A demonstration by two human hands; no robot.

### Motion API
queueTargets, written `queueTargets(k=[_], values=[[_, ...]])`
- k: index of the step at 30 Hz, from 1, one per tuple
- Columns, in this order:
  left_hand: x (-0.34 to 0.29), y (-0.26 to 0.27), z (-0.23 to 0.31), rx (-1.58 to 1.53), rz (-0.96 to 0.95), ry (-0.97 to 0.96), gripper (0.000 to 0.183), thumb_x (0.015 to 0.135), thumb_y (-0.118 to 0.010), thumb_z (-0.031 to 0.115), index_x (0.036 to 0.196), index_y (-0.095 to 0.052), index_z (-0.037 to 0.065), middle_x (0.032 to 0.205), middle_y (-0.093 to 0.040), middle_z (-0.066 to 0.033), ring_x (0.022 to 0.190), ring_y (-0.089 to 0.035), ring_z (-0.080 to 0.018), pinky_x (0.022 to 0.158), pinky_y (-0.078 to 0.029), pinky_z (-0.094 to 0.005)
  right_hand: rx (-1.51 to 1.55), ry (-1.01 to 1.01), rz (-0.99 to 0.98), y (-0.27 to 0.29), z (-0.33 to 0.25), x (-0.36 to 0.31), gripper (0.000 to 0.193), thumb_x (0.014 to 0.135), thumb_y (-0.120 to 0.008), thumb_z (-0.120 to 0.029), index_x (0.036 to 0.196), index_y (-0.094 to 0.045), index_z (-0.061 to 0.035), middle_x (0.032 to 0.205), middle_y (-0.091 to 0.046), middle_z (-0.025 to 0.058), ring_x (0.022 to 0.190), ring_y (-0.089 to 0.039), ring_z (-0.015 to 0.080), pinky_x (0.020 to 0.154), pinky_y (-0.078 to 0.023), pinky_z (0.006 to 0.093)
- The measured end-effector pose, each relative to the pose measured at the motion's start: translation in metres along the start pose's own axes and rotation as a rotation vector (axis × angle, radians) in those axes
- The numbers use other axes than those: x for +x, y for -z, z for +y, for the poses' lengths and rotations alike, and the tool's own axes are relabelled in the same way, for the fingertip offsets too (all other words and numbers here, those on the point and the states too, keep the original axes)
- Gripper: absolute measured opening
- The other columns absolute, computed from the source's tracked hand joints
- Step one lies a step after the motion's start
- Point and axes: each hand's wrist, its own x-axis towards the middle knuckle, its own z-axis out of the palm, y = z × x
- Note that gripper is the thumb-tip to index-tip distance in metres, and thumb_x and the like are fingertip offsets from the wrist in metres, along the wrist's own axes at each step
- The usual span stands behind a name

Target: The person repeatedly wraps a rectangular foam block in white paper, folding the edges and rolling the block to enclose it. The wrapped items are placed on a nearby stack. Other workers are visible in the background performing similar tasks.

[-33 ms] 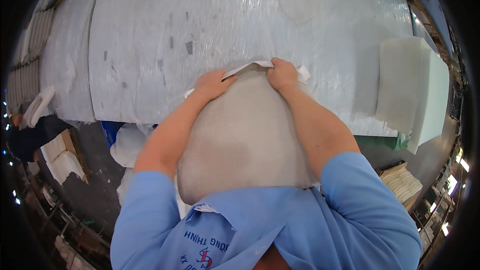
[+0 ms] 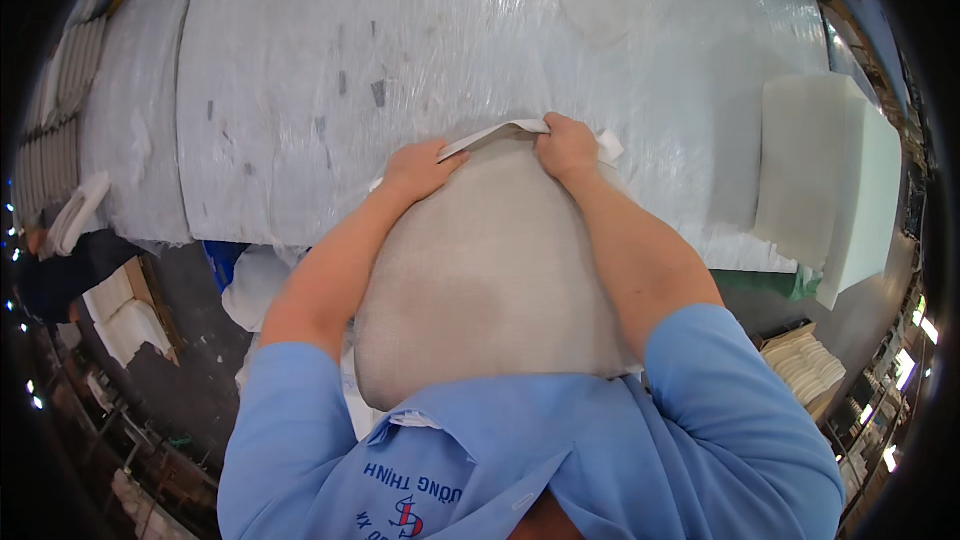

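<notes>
Head view, looking down: a beige cushion [image 2: 480, 270], taken as the landmark, lies before the person, its near end against the blue shirt [image 2: 560, 420] and its far end on the film-covered work surface [image 2: 330, 120]. Its fabric cover is rounded and filled out; the filling itself is hidden. A pale flap [image 2: 495, 133] runs along the far edge of the cushion, lifted into a low arch.

Left hand [image 2: 415, 170]: at the far left corner of the cushion, digits closed on the flap. Right hand [image 2: 568, 148]: at the far right corner, gripping the other end of the flap, thumb and fingers bent together. A small white tab [image 2: 609, 146] sticks out just beside this hand.

Containers: low and to the right of the cushion, well apart, an open box [image 2: 822, 406] holds cream folded pieces [image 2: 803, 362], closely stacked. To the left of the cushion, also well apart, a brown-sided box [image 2: 148, 292] contains white pieces [image 2: 130, 328]; their kind cannot be told. Nearer on that side, a white bundle [image 2: 255, 288] sits below the surface's edge. Far right of the cushion, pale foam slabs [image 2: 825, 165] stand at the end of the surface.
</notes>
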Motion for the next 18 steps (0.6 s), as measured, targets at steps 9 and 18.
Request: queueTargets(k=[9,18], values=[[0.026,-0.017,-0.026,0.032,0.135,0.024,0.043,0.100,-0.058,0.049,0.104,-0.076,0.010,0.100,-0.076,-0.0205,0.097,-0.072,-0.0443,0.084,-0.055,-0.0542,0.044,-0.089,-0.053,-0.003,-0.005,0.030,0.022,0.089,-0.064,-0.024,0.101,-0.077,-0.0108,0.108,-0.077,0.0169,0.106,-0.071,0.0401,0.091,-0.056,0.0515],[0.036,-0.015,-0.025,0.088,0.148,0.048,0.034,0.099,-0.056,0.040,0.106,-0.077,0.015,0.102,-0.077,-0.0202,0.097,-0.072,-0.0441,0.085,-0.056,-0.0558,-0.010,0.038,-0.358,0.004,0.002,0.042,0.039,0.095,-0.068,-0.034,0.120,-0.078,-0.0071,0.117,-0.076,0.0200,0.110,-0.071,0.0398,0.095,-0.056,0.0481]])
